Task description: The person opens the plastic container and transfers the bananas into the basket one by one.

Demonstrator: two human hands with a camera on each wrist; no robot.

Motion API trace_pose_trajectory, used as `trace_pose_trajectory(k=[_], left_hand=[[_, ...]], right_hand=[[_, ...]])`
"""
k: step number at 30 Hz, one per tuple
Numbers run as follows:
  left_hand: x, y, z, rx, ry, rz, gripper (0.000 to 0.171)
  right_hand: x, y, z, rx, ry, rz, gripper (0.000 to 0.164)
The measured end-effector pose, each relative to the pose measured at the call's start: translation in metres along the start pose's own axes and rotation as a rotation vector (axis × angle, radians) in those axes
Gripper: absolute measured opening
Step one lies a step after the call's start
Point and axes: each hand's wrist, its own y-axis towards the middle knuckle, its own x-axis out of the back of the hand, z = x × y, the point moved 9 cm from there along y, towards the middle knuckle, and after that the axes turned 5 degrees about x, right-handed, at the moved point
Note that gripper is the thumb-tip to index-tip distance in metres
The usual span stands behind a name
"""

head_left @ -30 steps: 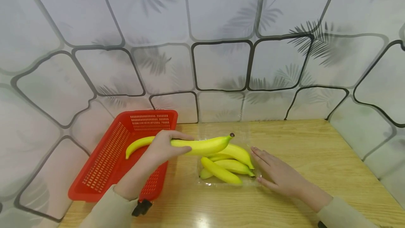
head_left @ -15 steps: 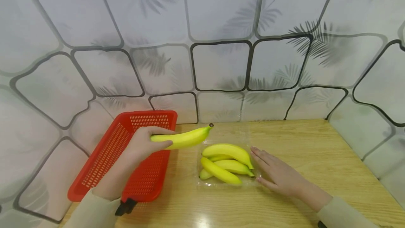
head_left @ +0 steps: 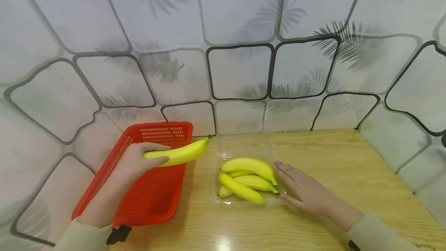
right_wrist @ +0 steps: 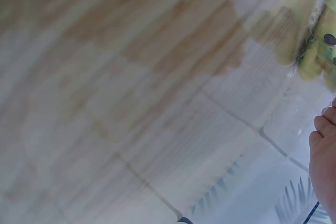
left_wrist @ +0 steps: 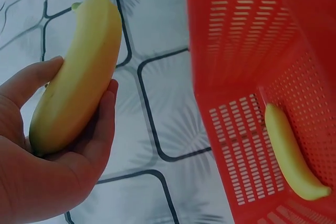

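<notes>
A yellow banana (head_left: 181,154) is gripped between the thumb and fingers of my left hand (head_left: 134,162), raised over the red basket (head_left: 179,189). Its dark-tipped stem points right, past the basket's rim. In the left wrist view another banana (left_wrist: 289,153) lies inside the basket; in the head view the hand and arm hide it. Several bananas (head_left: 249,165) lie piled in a clear plastic box (head_left: 223,201) on the table. My right hand (head_left: 306,191) rests with straight fingers at the box's right side.
The box's clear lid (head_left: 244,144) stands open behind the bananas. A patterned wall (head_left: 240,73) rises along the back of the wooden table (head_left: 334,158). Another wall section closes in on the right.
My left hand has carried the banana leftward from above the clear box to over the red basket. The right hand stays beside the box.
</notes>
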Motion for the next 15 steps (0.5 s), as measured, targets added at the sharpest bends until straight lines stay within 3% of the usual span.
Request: trace_pose_trajectory(k=[9,15], left_hand=[[0.014,0.002,0.03,0.101,0.035,0.014,0.051],[0.028,0.005,0.044,0.079,0.094,-0.005,0.05]], right_hand=[[0.001,0.001,0.0,0.0,-0.008,0.008,0.079],[0.001,0.0,0.0,0.005,-0.013,0.011,0.079]])
